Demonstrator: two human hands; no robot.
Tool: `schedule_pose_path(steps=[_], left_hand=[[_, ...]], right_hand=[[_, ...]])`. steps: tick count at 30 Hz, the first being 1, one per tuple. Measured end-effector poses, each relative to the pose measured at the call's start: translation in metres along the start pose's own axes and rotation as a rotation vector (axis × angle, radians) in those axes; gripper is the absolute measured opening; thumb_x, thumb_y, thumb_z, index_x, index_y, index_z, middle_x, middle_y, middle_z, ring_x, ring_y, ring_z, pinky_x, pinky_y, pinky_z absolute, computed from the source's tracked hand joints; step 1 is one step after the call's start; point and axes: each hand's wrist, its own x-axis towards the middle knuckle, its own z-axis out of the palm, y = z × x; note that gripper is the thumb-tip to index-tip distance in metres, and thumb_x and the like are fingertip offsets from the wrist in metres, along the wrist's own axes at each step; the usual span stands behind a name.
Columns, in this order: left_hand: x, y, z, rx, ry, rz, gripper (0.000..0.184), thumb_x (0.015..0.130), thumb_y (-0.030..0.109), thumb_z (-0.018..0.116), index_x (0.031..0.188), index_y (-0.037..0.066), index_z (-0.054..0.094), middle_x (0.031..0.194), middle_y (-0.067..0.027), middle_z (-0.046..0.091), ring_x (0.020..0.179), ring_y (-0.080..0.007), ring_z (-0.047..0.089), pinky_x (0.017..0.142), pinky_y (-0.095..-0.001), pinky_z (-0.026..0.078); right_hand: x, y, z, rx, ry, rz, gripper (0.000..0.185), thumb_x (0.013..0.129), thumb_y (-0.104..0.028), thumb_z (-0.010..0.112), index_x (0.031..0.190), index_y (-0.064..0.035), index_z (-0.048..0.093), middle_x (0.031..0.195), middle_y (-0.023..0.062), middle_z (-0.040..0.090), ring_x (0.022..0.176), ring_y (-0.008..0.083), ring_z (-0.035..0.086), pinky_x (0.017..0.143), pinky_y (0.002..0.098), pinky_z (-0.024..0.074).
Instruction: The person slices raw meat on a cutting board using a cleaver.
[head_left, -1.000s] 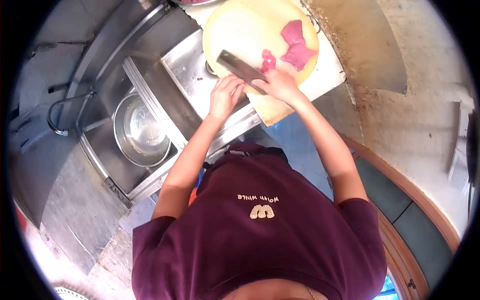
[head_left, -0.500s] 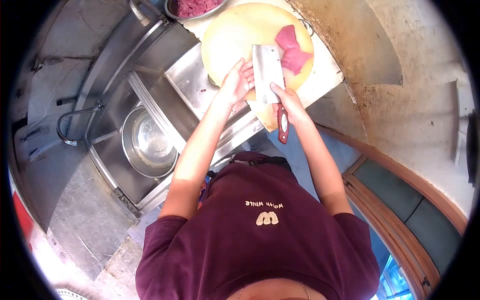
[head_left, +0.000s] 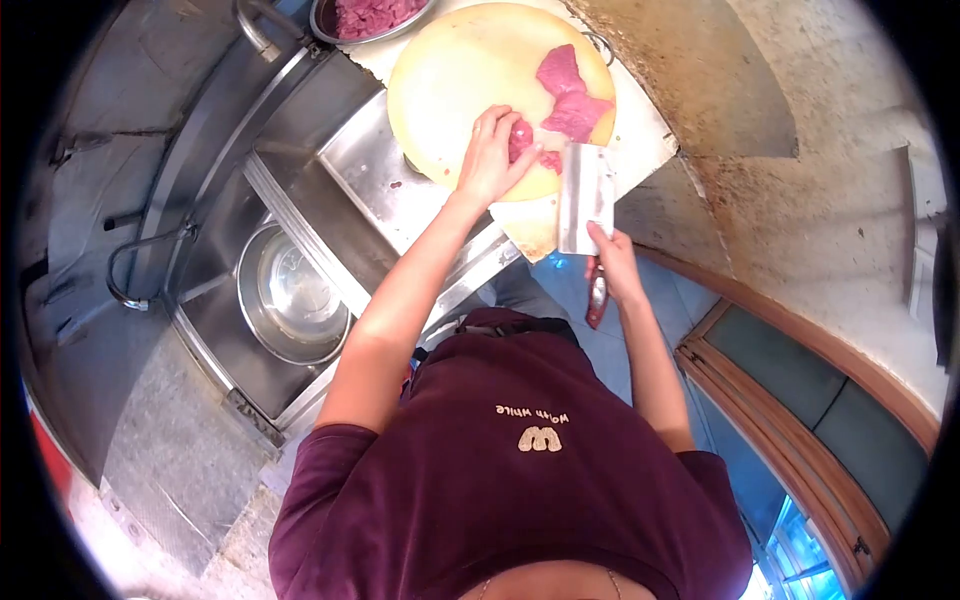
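My right hand [head_left: 618, 262] grips a cleaver [head_left: 586, 205] with a dark red handle. Its broad blade is by the near right edge of the round cutting board [head_left: 430, 80]. On the board, my left hand [head_left: 489, 158] curls its fingers and thumb about a small piece of raw meat [head_left: 519, 140], partly hidden by the hand. A smaller scrap of meat [head_left: 551, 160] lies between that hand and the blade. Larger slabs of raw meat [head_left: 575, 112] rest farther back on the right of the board.
A metal bowl [head_left: 318, 22] of cut meat stands behind the board on the left. To the left is a steel double sink [head_left: 300, 200] with a metal basin [head_left: 247, 300] and a faucet [head_left: 125, 295]. A stained wall [head_left: 740, 190] rises at the right.
The cleaver has moved from over the board toward me and right. My left hand has turned from palm-up to palm-down onto the small piece of meat, which was hidden before.
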Motion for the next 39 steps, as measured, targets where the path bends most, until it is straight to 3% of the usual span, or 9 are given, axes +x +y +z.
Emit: schedule_pose_path(steps=[5, 12, 16, 20, 24, 26, 30, 35, 39], left_hand=[[-0.002, 0.007, 0.013, -0.156, 0.134, -0.09, 0.047, 0.077, 0.024, 0.07, 0.112, -0.002, 0.053, 0.12, -0.0187, 0.049, 0.1, -0.0314, 0.054, 0.088, -0.039, 0.045], [0.024, -0.053, -0.015, -1.147, 0.941, -0.941, 0.025, 0.094, 0.025, 0.045, 0.096, 0.003, 0.057, 0.076, -0.0049, 0.059, 0.069, -0.015, 0.057, 0.068, -0.0284, 0.049], [0.065, -0.056, -0.07, -1.717, 0.764, -0.955, 0.039, 0.095, 0.037, 0.032, 0.089, 0.008, 0.057, 0.078, -0.003, 0.057, 0.068, -0.016, 0.052, 0.062, -0.0255, 0.044], [0.162, -0.005, -0.153, -1.348, 0.853, -0.351, 0.038, 0.093, 0.037, 0.035, 0.078, 0.006, 0.053, 0.064, -0.0036, 0.05, 0.059, -0.0154, 0.049, 0.055, -0.0261, 0.038], [0.232, -0.028, -0.179, 0.231, 1.146, 0.344, 0.035, 0.092, 0.024, 0.037, 0.071, 0.001, 0.054, 0.071, -0.0141, 0.059, 0.068, -0.0298, 0.055, 0.064, -0.0415, 0.043], [0.252, -0.149, -0.144, 0.538, 0.387, 0.069, 0.038, 0.091, 0.035, 0.042, 0.082, 0.003, 0.062, 0.082, -0.015, 0.063, 0.077, -0.035, 0.059, 0.069, -0.0458, 0.044], [0.228, -0.157, -0.138, -0.059, 0.428, -0.167, 0.032, 0.089, 0.033, 0.049, 0.101, 0.01, 0.068, 0.103, -0.0195, 0.062, 0.103, -0.0362, 0.053, 0.092, -0.0429, 0.041], [0.139, -0.081, -0.153, -0.782, 0.537, -0.539, 0.026, 0.095, 0.023, 0.043, 0.099, 0.004, 0.06, 0.08, -0.0008, 0.06, 0.068, -0.0082, 0.055, 0.062, -0.0232, 0.044], [-0.022, -0.059, -0.15, -0.824, 0.495, -0.746, 0.024, 0.095, 0.024, 0.047, 0.095, 0.005, 0.063, 0.077, 0.0012, 0.059, 0.063, -0.0086, 0.053, 0.06, -0.0227, 0.043]], right_hand=[[0.025, -0.015, 0.097, -0.202, -0.058, -0.213, 0.032, 0.089, -0.03, 0.055, 0.08, 0.0014, 0.058, 0.051, 0.0061, 0.052, 0.045, 0.0167, 0.053, 0.041, 0.0338, 0.0422], [-0.018, -0.07, 0.131, -0.875, -0.045, -0.815, 0.025, 0.083, -0.023, 0.053, 0.075, 0.0008, 0.056, 0.059, 0.0194, 0.057, 0.057, 0.0369, 0.059, 0.057, 0.0454, 0.0453], [-0.039, -0.107, 0.106, -0.842, -0.123, -0.739, 0.023, 0.086, -0.023, 0.052, 0.074, -0.0046, 0.057, 0.06, 0.0153, 0.059, 0.057, 0.0337, 0.061, 0.056, 0.0449, 0.0474], [-0.028, -0.104, 0.064, -0.706, 0.067, -0.614, 0.021, 0.087, -0.022, 0.054, 0.079, -0.0027, 0.059, 0.054, 0.0145, 0.055, 0.05, 0.0311, 0.058, 0.05, 0.0412, 0.044], [-0.023, -0.097, 0.031, -0.683, 0.164, -0.631, 0.022, 0.086, -0.021, 0.055, 0.081, 0.0006, 0.059, 0.051, 0.0146, 0.053, 0.045, 0.031, 0.054, 0.048, 0.0401, 0.0412], [-0.025, -0.089, 0.023, -0.633, 0.145, -0.551, 0.022, 0.086, -0.02, 0.055, 0.08, 0.001, 0.059, 0.051, 0.015, 0.052, 0.044, 0.0314, 0.052, 0.049, 0.04, 0.0408], [-0.021, -0.084, 0.014, -0.732, 0.18, -0.597, 0.023, 0.085, -0.02, 0.055, 0.077, 0.0017, 0.059, 0.055, 0.0188, 0.053, 0.054, 0.036, 0.056, 0.053, 0.044, 0.0422], [0.003, -0.097, 0.032, -0.975, 0.065, -0.606, 0.026, 0.087, -0.023, 0.051, 0.08, 0.0002, 0.06, 0.065, 0.0235, 0.059, 0.065, 0.0416, 0.06, 0.062, 0.0484, 0.0463], [0.048, -0.105, 0.066, -1.238, 0.001, -0.757, 0.028, 0.088, -0.026, 0.05, 0.086, -0.0013, 0.063, 0.072, 0.0249, 0.062, 0.071, 0.0426, 0.061, 0.067, 0.0515, 0.0479]])
